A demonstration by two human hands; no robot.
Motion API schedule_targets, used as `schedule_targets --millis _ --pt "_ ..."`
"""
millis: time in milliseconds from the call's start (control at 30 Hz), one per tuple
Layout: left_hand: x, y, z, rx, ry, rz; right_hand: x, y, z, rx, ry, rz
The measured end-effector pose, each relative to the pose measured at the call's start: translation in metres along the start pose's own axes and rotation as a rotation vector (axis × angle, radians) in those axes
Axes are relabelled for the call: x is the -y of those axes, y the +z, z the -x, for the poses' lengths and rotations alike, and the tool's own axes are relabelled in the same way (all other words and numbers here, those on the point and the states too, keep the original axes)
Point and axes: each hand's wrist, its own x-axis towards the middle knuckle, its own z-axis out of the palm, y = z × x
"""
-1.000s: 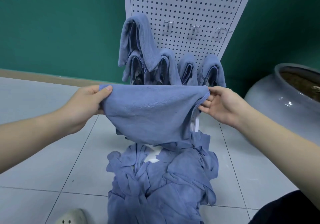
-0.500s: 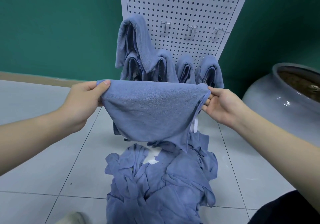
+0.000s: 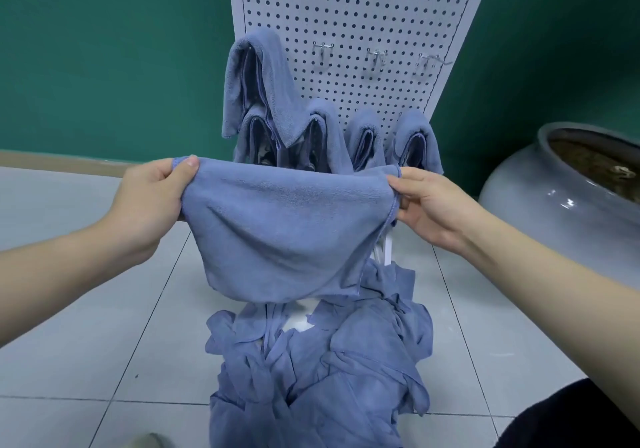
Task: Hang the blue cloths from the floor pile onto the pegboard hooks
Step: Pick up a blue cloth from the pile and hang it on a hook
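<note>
Two hands stretch one blue cloth (image 3: 287,232) taut above the floor pile (image 3: 318,371): the left hand (image 3: 149,205) pinches its left corner under the thumb, the right hand (image 3: 433,205) grips its right edge with curled fingers. Compared with a second ago, the cloth is held slightly higher, its top edge now crossing the bottoms of the four cloths on the lower hooks (image 3: 343,139), with a fifth cloth (image 3: 256,83) above them at left. Farther up the white pegboard (image 3: 363,14), three bare hooks (image 3: 375,57) stand in a row; a grey ceramic jar (image 3: 561,201) sits at right.
</note>
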Motion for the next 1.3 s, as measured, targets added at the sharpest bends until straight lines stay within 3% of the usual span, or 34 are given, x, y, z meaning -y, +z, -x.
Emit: schedule_targets --millis 100,200,400,567,767,1067,1300 --pt "0.001 -0.008 -0.006 -0.016 0.006 -0.021 -0.002 -0.001 -0.001 -0.081 -0.013 0.102" --pt "0.001 -0.011 -0.008 -0.020 0.000 -0.049 -0.003 0.000 0.000 -0.055 0.048 0.078" --pt "-0.001 -0.011 -0.008 -0.015 -0.015 -0.009 0.008 0.000 0.000 -0.023 0.156 -0.283" --pt "-0.005 -0.004 -0.004 0.014 -0.022 0.066 0.015 -0.003 0.001 -0.042 0.145 -0.382" --pt "-0.014 -0.004 -0.008 0.021 0.020 0.150 0.015 0.000 -0.004 -0.170 0.077 -0.221" --pt "-0.021 -0.004 -0.002 0.139 0.027 0.165 0.018 -0.004 0.000 -0.170 -0.013 0.000" --pt "-0.020 -0.005 0.000 -0.116 0.004 0.106 0.020 0.000 0.003 -0.180 -0.124 0.002"
